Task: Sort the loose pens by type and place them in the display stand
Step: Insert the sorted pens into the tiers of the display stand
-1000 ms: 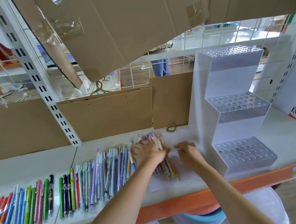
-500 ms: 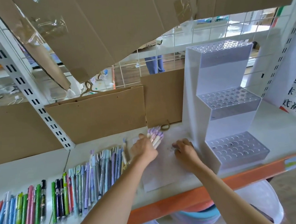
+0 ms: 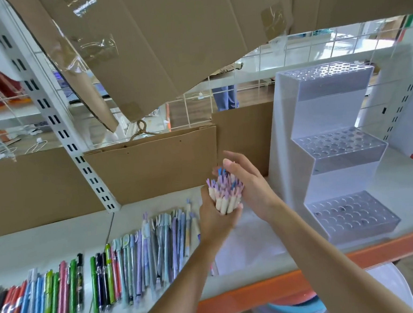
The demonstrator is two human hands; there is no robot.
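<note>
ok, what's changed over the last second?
The bundle of cream-barrelled pens with lilac caps was lying on the shelf under both hands; now the left hand grips it upright, lifted off the white shelf. The right hand has come up beside the caps, fingers straight. The rows of loose pens and the empty clear acrylic three-tier stand stayed put.

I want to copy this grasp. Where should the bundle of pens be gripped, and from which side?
Grip the bundle of pens around its lower shafts from the left, as the left hand does. The pens stand upright, with decorated tops fanning out above; the right hand steadies them from the right.
</note>
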